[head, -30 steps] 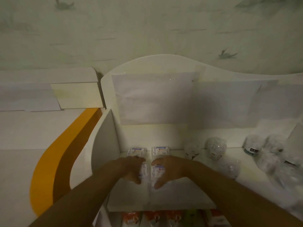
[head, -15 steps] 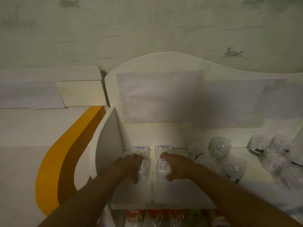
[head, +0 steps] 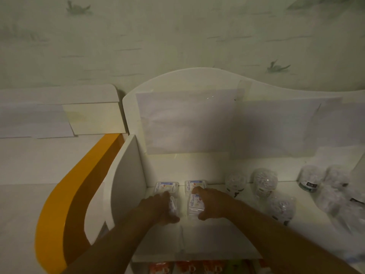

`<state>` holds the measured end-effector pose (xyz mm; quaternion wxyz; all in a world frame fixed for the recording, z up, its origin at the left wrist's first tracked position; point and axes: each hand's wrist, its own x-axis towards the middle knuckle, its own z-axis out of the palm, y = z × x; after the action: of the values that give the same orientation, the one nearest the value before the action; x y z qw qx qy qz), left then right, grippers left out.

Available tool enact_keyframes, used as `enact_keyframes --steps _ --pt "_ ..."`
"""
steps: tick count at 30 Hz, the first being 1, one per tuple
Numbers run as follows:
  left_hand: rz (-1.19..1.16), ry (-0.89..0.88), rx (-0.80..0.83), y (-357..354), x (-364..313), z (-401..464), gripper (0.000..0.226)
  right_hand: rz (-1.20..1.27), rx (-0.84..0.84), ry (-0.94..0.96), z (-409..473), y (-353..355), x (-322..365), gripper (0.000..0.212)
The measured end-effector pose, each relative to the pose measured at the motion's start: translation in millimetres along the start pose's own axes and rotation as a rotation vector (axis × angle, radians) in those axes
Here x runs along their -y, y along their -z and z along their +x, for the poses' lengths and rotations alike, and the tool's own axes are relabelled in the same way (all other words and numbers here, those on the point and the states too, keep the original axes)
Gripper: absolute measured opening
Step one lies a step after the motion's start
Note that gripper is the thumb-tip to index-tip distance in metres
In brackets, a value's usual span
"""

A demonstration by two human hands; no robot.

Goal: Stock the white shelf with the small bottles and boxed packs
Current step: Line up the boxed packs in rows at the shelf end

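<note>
Right now the left hand (head: 158, 206) curls round a small clear plastic pack with a white and blue label (head: 173, 204), and the right hand (head: 209, 202) curls round a second clear pack of the same kind (head: 194, 203). Both packs sit low on the flat white shelf board (head: 217, 240), side by side near the left wall of the shelf. It looks like the hands are setting them down in a front row.

Just behind them, against the back wall, two more little labelled packs (head: 166, 186) already lie in place. To the right stand several round clear plastic bottles (head: 263, 183), some near, some far off at the edge.

So part of the job looks done. The front of the board is bare, with room for more. Below, on a lower shelf, orange packets (head: 189, 267) peek out.
</note>
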<state>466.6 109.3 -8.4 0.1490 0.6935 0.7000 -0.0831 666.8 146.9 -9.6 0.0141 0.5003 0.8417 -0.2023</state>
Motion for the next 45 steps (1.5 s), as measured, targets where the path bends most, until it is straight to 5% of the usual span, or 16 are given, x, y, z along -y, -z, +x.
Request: enact_keyframes --steps 10,19,29,37,45 --pt "0.396 -0.099 -0.032 8.9 4.8 8.8 0.083 -0.017 -0.014 -0.01 3.5 1.5 -3.5 0.083" --pt "0.381 -0.192 -0.112 11.2 11.8 13.0 0.068 0.001 -0.031 -0.008 14.4 -0.2 -3.4 0.084" --pt "0.359 -0.127 -0.029 11.2 11.1 12.4 0.08 -0.01 -0.026 -0.028 9.0 1.1 -2.7 0.083" --pt "0.211 -0.123 -0.168 20.1 9.3 0.4 0.084 -0.058 -0.049 -0.024 -8.8 11.2 3.9 0.086" --pt "0.227 -0.195 -0.064 17.3 2.5 -26.9 0.086 -0.115 -0.065 -0.005 -36.5 3.5 8.4 0.085"
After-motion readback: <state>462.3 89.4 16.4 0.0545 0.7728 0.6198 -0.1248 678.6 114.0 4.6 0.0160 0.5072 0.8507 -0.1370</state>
